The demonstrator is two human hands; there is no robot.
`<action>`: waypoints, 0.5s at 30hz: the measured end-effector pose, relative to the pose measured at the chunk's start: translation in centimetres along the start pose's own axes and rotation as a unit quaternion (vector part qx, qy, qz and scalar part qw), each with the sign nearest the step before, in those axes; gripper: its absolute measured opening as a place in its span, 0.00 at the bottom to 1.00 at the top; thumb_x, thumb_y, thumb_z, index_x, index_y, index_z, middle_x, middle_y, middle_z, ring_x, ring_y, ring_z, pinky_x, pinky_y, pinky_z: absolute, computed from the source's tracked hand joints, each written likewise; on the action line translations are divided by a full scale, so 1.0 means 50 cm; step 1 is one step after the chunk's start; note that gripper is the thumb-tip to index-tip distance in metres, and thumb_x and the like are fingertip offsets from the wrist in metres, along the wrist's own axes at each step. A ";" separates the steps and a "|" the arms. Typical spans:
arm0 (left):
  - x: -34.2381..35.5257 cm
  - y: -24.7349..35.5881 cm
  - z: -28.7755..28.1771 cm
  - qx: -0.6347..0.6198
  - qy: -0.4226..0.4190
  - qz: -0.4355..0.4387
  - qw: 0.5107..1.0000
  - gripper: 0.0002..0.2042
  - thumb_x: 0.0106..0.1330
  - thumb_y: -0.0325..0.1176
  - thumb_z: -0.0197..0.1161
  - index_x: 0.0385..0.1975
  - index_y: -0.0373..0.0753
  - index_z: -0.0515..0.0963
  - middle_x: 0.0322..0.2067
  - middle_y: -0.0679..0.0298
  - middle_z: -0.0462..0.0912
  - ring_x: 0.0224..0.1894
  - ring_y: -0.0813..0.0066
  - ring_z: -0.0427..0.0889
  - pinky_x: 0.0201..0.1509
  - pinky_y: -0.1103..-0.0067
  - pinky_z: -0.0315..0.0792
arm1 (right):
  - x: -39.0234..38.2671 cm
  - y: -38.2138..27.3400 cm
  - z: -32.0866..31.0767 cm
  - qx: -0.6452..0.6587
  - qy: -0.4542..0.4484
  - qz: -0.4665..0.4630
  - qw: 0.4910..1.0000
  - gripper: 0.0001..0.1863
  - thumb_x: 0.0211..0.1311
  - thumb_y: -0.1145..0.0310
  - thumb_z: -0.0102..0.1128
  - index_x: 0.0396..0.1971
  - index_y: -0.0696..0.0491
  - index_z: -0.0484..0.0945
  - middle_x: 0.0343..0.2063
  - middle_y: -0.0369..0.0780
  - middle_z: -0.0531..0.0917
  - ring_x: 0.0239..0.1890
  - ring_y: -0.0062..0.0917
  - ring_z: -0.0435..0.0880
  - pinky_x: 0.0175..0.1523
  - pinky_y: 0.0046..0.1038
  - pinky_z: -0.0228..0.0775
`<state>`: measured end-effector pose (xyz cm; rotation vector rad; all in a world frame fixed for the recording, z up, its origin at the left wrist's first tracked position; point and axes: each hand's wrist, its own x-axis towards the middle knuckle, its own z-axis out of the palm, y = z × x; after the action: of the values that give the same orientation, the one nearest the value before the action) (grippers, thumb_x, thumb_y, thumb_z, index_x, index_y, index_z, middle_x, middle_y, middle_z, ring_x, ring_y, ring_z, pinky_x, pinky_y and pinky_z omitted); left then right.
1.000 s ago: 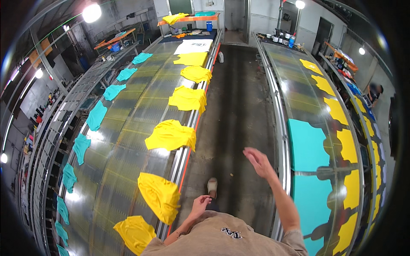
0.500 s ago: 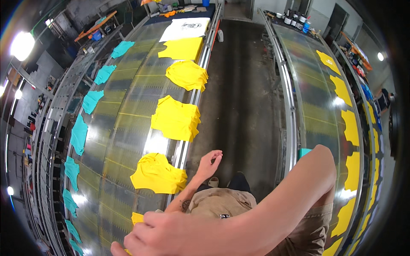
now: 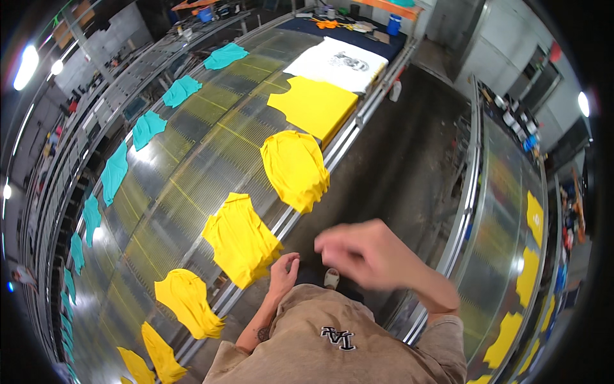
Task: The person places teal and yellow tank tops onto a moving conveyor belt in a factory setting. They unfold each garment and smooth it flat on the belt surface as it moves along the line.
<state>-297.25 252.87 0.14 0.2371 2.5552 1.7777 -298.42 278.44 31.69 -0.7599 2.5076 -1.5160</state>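
My left hand point(image 3: 283, 272) hangs at the table's side with loosely bent fingers, thumb apart and nothing visible in it. It is nearest a pile of yellow shirt pieces point(image 3: 238, 240), whose corner droops over the table's rail; touching or not I cannot tell. My right hand point(image 3: 358, 253) is raised in front of my body above the aisle, smeared by motion. Its fingers bend downward, and no held thing shows. Farther along lies another rumpled yellow pile point(image 3: 295, 168), then a flat, neat yellow stack point(image 3: 316, 109). Closer in is a yellow pile point(image 3: 187, 302).
A long printing table point(image 3: 192, 173) runs along my left, with teal shirt pieces point(image 3: 114, 173) along its far edge. A white printed shirt piece point(image 3: 339, 63) lies near its end. Right of the dark aisle point(image 3: 396, 160), a second table point(image 3: 489, 256) carries yellow pieces point(image 3: 526, 277).
My view has turned, and I am farther along the aisle toward the flat stack. My right arm has swung from the lower foreground to the right over the aisle. The left hand stays low and empty.
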 end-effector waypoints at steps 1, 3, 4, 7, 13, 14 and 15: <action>0.031 0.008 0.016 0.033 0.031 -0.010 0.999 0.10 0.67 0.30 0.64 0.44 0.33 0.82 0.39 0.53 0.87 0.43 0.61 0.86 0.49 0.71 0.77 | 0.061 0.125 -0.012 0.050 0.031 0.021 0.998 0.10 0.69 0.70 0.60 0.41 0.61 0.81 0.29 0.40 0.87 0.30 0.19 0.85 0.37 0.23 0.77; 0.085 0.010 0.038 0.094 0.100 0.004 0.991 0.10 0.66 0.30 0.64 0.43 0.33 0.82 0.39 0.52 0.86 0.44 0.57 0.85 0.50 0.69 0.77 | 0.171 0.377 -0.030 0.195 0.026 0.138 0.971 0.11 0.71 0.68 0.59 0.42 0.62 0.80 0.30 0.37 0.86 0.33 0.17 0.84 0.41 0.22 0.76; 0.119 0.005 0.050 0.097 0.115 -0.047 0.988 0.09 0.65 0.32 0.65 0.40 0.33 0.83 0.38 0.50 0.85 0.45 0.52 0.83 0.51 0.65 0.75 | 0.212 0.493 -0.025 0.166 0.051 0.190 0.966 0.14 0.69 0.65 0.61 0.42 0.62 0.81 0.31 0.40 0.87 0.33 0.21 0.85 0.42 0.25 0.78; 0.228 -0.035 0.085 0.190 0.165 -0.069 0.965 0.11 0.65 0.34 0.65 0.39 0.33 0.83 0.38 0.48 0.84 0.44 0.49 0.81 0.50 0.62 0.73 | 0.268 0.768 -0.011 0.073 0.100 0.304 0.945 0.18 0.63 0.61 0.66 0.42 0.62 0.82 0.34 0.45 0.89 0.37 0.29 0.89 0.45 0.30 0.80; 0.392 -0.099 0.113 0.322 0.150 -0.191 0.915 0.18 0.64 0.42 0.63 0.40 0.29 0.83 0.35 0.41 0.82 0.41 0.43 0.78 0.51 0.58 0.70 | 0.324 0.928 0.003 -0.028 0.027 0.286 0.957 0.23 0.56 0.53 0.70 0.40 0.58 0.84 0.35 0.48 0.88 0.39 0.38 0.89 0.47 0.36 0.80; 0.411 -0.104 0.120 0.333 0.144 -0.216 0.906 0.18 0.64 0.42 0.63 0.39 0.29 0.84 0.35 0.40 0.82 0.40 0.43 0.78 0.51 0.57 0.70 | 0.338 0.926 0.003 -0.033 0.006 0.296 0.955 0.23 0.55 0.50 0.70 0.37 0.57 0.86 0.33 0.48 0.88 0.38 0.40 0.89 0.46 0.37 0.80; 0.420 -0.108 0.126 0.348 0.137 -0.239 0.896 0.19 0.64 0.43 0.64 0.39 0.29 0.84 0.35 0.40 0.81 0.40 0.43 0.78 0.50 0.57 0.70 | 0.350 0.920 0.002 -0.063 -0.008 0.290 0.955 0.23 0.55 0.48 0.69 0.31 0.56 0.87 0.27 0.46 0.88 0.34 0.40 0.89 0.43 0.39 0.81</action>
<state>-317.97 259.74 -5.64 -0.6311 2.9754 0.7310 -330.01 287.32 -5.02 -0.0193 2.5091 -1.1434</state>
